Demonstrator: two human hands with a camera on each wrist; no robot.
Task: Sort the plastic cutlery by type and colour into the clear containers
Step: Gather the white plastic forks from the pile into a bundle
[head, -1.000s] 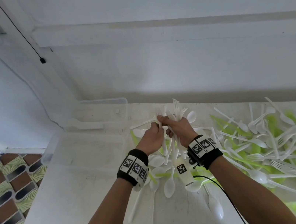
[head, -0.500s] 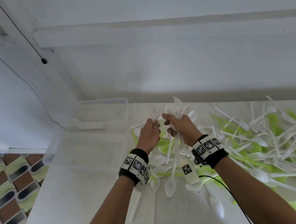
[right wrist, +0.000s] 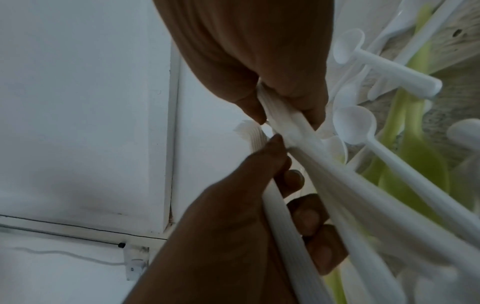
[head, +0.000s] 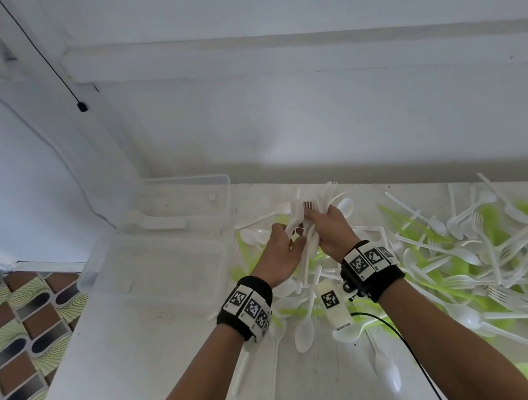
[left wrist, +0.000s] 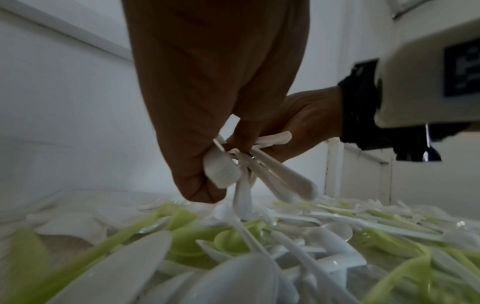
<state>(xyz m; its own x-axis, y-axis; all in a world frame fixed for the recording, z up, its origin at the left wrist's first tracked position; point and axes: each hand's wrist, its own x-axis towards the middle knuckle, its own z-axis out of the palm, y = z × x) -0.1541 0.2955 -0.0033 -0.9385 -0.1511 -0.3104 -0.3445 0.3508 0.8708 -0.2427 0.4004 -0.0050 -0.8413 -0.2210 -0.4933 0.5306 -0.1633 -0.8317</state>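
Note:
Both hands hold one bundle of white plastic forks (head: 307, 217) above the cutlery pile (head: 471, 253). My right hand (head: 332, 227) grips the bundle near the tines, which point away toward the wall. My left hand (head: 280, 249) holds the handles lower down, its fingers curled round them (right wrist: 298, 216). In the left wrist view the left hand (left wrist: 207, 144) pinches white handles (left wrist: 272, 174) that fan downward toward the heap. White and light green spoons and forks (left wrist: 233, 246) lie mixed on the table below.
Two clear containers stand left of the hands: a near one (head: 162, 267) and a far one (head: 186, 198) against the wall. The white table (head: 125, 360) ends at the left over patterned floor tiles (head: 8, 344). A black cable (head: 414, 349) trails from the right wrist.
The hands stay together on the fork bundle, which sits slightly higher. The left hand has slid from beside the tines down to the handles.

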